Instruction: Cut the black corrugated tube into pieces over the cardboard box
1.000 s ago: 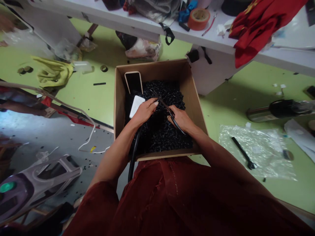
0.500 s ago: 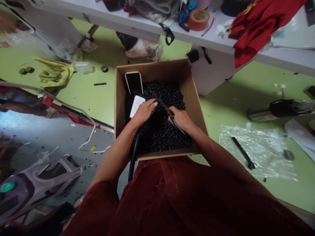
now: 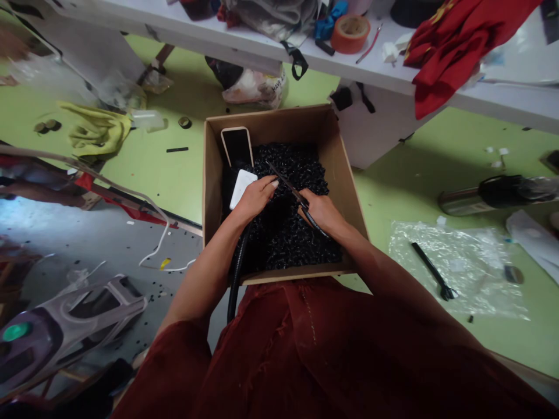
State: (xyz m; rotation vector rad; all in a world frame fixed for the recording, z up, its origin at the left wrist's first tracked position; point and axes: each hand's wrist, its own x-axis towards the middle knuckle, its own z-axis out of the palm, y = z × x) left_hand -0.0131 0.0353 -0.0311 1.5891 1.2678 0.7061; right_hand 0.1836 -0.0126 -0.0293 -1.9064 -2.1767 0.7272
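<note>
My right hand (image 3: pixel 321 209) is closed around dark scissors (image 3: pixel 286 181), whose blades point up and left over the box. Thumb and fingers pinched, my left hand (image 3: pixel 257 195) is close beside the blades; what it grips is too small and dark to make out. Below both hands, a heap of small shiny black pieces (image 3: pixel 301 247) fills the bottom of a cardboard box (image 3: pixel 353 215). A white rectangular device (image 3: pixel 243 187) lies partly behind my left hand. Against the far left corner leans a phone (image 3: pixel 238 146) with a pale edge.
A black ribbed tube (image 3: pixel 236 285) passes under my left forearm over the box's near edge. Ahead, a white table (image 3: pixel 384 73) carries orange tape (image 3: pixel 350 34) and red cloth (image 3: pixel 463 52). To the right lie a clear plastic sheet (image 3: pixel 484 244) and a metal flask (image 3: pixel 463 202).
Both hands and the scissors keep nearly the same place over the box. The view has shifted very slightly.
</note>
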